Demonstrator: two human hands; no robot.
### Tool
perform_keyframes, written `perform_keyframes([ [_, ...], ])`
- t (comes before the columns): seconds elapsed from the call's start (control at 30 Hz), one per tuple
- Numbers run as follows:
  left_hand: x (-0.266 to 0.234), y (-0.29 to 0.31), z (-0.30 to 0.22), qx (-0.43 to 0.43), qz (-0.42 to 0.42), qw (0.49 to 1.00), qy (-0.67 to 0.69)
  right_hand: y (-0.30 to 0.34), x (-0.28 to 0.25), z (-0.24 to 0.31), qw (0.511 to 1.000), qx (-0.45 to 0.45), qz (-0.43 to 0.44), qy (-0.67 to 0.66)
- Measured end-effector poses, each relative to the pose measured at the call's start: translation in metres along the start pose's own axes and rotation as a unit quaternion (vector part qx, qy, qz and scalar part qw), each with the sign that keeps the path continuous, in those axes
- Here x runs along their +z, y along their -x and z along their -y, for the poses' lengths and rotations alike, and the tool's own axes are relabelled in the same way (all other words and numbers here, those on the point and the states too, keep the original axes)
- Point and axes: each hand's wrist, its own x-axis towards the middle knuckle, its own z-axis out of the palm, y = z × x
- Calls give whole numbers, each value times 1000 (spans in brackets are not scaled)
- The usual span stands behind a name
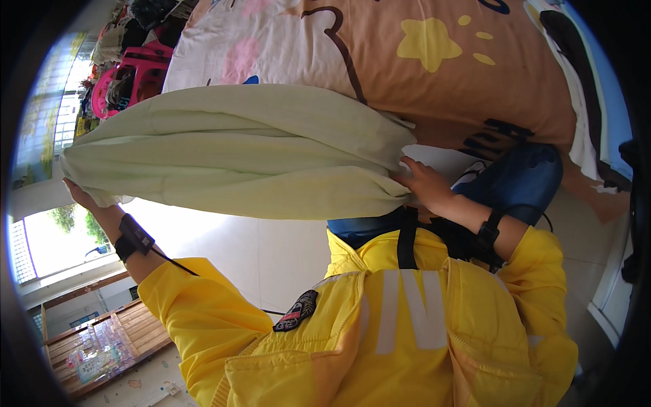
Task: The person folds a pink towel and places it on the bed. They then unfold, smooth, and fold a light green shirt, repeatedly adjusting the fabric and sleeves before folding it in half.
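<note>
A long piece of pale green cloth [251, 152] is stretched sideways between my hands, in front of the bed's near edge. Lengthwise folds run along it, and whether it is a garment cannot be made out. My left hand [79, 195] grips its far left end, the fingers mostly hidden behind the fabric. At the opposite end, my right hand [428, 186] is closed on the gathered edge, thumb and fingers against the cloth. A black band with a small box [137, 237] sits on my left wrist, and a black strap [489, 227] on my right.
Behind the cloth lies a bed cover [502, 81] in brown and white with cartoon prints. A pink plastic chair [146, 68] heaped with things stands at the back left. Folded cloths [583, 95] hang at the right. Pale floor tiles [271, 261] show below, with a window [74, 241] at left.
</note>
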Motion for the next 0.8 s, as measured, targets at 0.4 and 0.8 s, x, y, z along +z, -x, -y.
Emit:
perform_keyframes([
  [0.4, -8, 0, 14, -2, 4, 1000, 21, -32, 37, 17, 975, 1, -56, 215],
  [0.8, -17, 30, 17, -72, 7, 997, 22, 21, -98, -39, 979, -78, -90, 165],
])
